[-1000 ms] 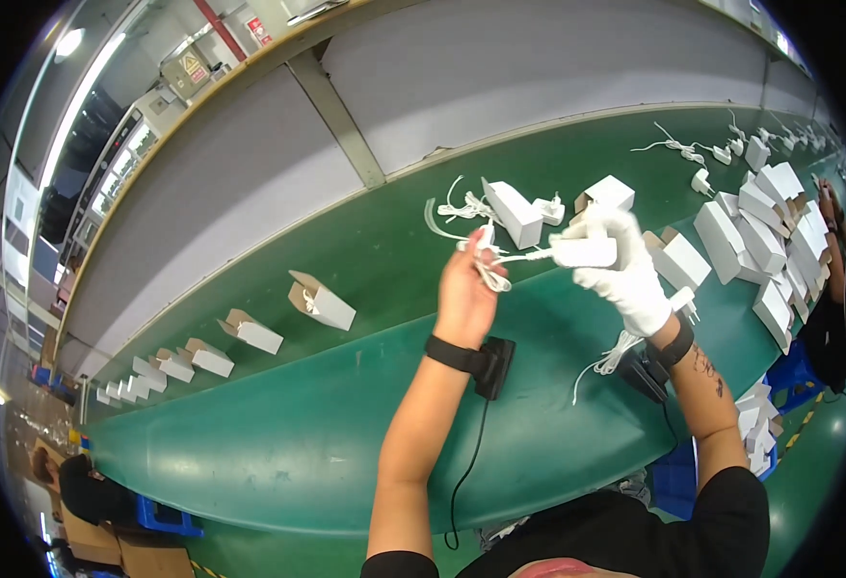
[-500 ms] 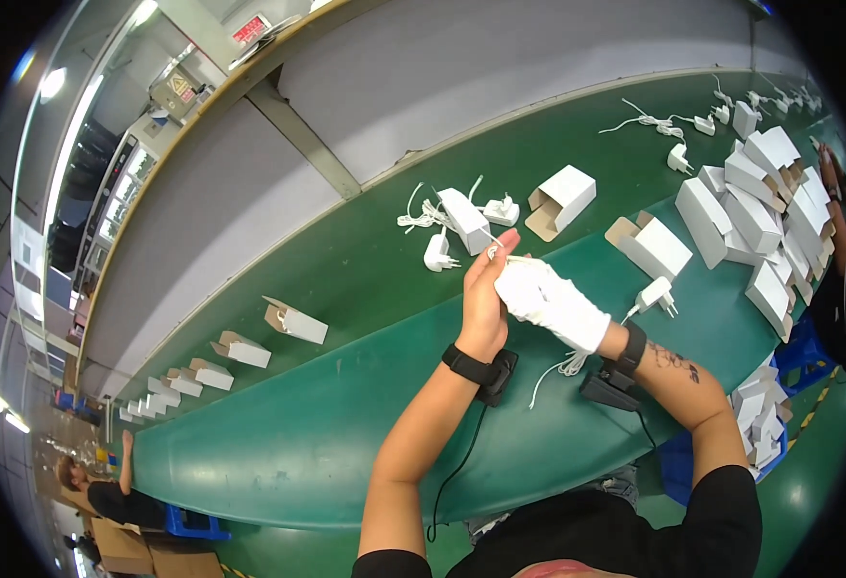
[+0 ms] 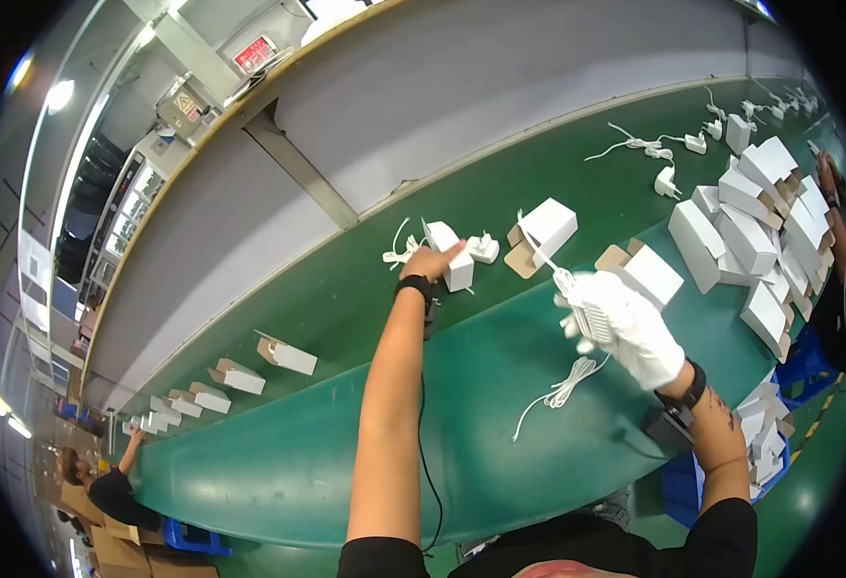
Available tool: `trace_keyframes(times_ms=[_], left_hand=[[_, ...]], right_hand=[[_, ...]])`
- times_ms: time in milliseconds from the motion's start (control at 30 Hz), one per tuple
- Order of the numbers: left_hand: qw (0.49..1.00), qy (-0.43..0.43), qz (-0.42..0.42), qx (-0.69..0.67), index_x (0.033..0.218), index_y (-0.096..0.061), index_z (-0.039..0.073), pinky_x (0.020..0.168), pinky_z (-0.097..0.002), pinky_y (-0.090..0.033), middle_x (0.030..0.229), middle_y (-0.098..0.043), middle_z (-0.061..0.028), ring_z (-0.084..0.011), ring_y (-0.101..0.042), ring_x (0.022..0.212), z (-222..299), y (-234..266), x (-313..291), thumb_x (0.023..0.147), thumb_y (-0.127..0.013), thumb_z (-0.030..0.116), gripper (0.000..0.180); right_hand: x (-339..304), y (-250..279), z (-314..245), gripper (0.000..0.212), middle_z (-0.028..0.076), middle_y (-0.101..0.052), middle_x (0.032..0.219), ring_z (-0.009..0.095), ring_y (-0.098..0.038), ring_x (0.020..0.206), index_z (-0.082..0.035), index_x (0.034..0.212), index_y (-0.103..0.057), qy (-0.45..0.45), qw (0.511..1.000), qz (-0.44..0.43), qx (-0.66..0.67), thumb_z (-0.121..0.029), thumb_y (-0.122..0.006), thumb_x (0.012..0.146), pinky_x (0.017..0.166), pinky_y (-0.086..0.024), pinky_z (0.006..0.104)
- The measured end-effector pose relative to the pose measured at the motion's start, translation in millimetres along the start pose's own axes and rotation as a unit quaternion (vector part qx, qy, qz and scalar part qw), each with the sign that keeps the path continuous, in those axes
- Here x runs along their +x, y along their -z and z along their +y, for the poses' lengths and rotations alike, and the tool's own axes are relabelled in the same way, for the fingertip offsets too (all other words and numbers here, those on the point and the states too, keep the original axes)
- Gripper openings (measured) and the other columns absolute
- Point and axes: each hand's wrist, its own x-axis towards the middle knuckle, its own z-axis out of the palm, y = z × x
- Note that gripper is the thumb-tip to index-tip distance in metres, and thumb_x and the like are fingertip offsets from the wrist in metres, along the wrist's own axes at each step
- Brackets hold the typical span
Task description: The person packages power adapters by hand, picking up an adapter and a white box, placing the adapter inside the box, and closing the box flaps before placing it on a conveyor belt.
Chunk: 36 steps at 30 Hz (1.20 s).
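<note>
My bare left hand [image 3: 431, 264] is closed around a small upright white box [image 3: 457, 268], with one digit across its face. Just right of that box lies a white plug adapter [image 3: 484, 249], and a white cable [image 3: 399, 252] spreads out on its left. My right hand [image 3: 630, 323], in a white glove, grips a bundled white cable [image 3: 575, 289] whose end points up and left. Below the glove a second coiled cable [image 3: 566, 389] rests on the green mat; the glove hides where it leads. An open white box [image 3: 652, 275] stands behind the glove.
Another open box [image 3: 550, 231] stands farther back. At right is a heap of white boxes [image 3: 746, 226], with loose adapters [image 3: 667, 180] beyond it. A row of open boxes [image 3: 240, 378] runs left. A blue bin [image 3: 678, 479] sits below. Co-workers are at left [image 3: 105, 491] and far right.
My hands, together before, are now apart. The left moved left onto the small box; the right moved right and now shows a bundled cable. The adapter near the right wrist is now hidden.
</note>
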Motion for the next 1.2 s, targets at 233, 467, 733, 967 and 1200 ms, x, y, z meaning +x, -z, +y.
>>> trace_keyframes(times_ms=[233,467,733,967,1200], left_hand=[[0.942,-0.212,-0.062,-0.254,0.123,-0.050,-0.004,0.086,-0.0340,-0.049,0.106,-0.063,-0.0116,-0.0218,-0.061,0.098,6.1,-20.7,-35.4,0.066,-0.084,0.031,0.075],[0.911,-0.294,-0.158,-0.241,0.131,-0.044,0.003,0.094,-0.0351,-0.044,0.122,-0.055,-0.0093,-0.0210,-0.052,0.114,-19.9,-16.5,-125.3,0.060,-0.087,0.019,0.084],[0.873,-0.470,-0.114,-0.069,0.130,-0.042,0.005,0.094,-0.0411,-0.042,0.121,-0.053,-0.0118,-0.0316,-0.050,0.112,-7.5,-45.7,-188.0,0.058,-0.087,0.019,0.086],[0.893,-0.445,-0.057,-0.028,0.129,-0.040,0.005,0.094,-0.0407,-0.042,0.122,-0.052,-0.0147,-0.0336,-0.049,0.111,-4.4,-91.7,-194.4,0.057,-0.088,0.024,0.089],[0.903,-0.358,-0.133,-0.196,0.126,-0.045,0.004,0.095,-0.0378,-0.042,0.120,-0.054,-0.0161,-0.0308,-0.053,0.111,-5.0,-86.9,-179.5,0.055,-0.089,0.025,0.086]], right_hand=[[-32.2,-4.4,-29.5,0.072,0.021,-0.052,0.125,0.026,-0.061,0.096,0.004,0.135,-0.037,-0.059,0.991,0.029,0.115,-0.044,-0.063,0.087,0.069,-0.054,0.0289],[-39.2,-20.1,-34.2,0.058,0.019,-0.049,0.131,0.024,-0.059,0.102,0.005,0.131,-0.044,-0.194,0.955,-0.050,0.219,-0.037,-0.055,0.092,0.075,-0.054,0.0299],[6.9,2.5,-5.6,0.044,0.013,-0.064,0.109,0.022,-0.064,0.093,0.003,0.121,-0.056,-0.268,0.963,-0.034,0.015,-0.030,-0.057,0.091,0.073,-0.054,0.0310],[40.7,-36.2,-5.9,0.032,0.014,-0.065,0.092,0.031,-0.065,0.083,0.001,0.098,-0.065,-0.184,0.505,-0.214,-0.816,-0.017,-0.069,0.071,0.072,-0.052,0.0350],[66.5,6.9,15.4,0.023,0.014,-0.065,0.084,0.032,-0.064,0.073,-0.009,0.092,-0.069,0.020,0.594,-0.306,-0.743,-0.021,-0.066,0.073,0.064,-0.051,0.0397]])
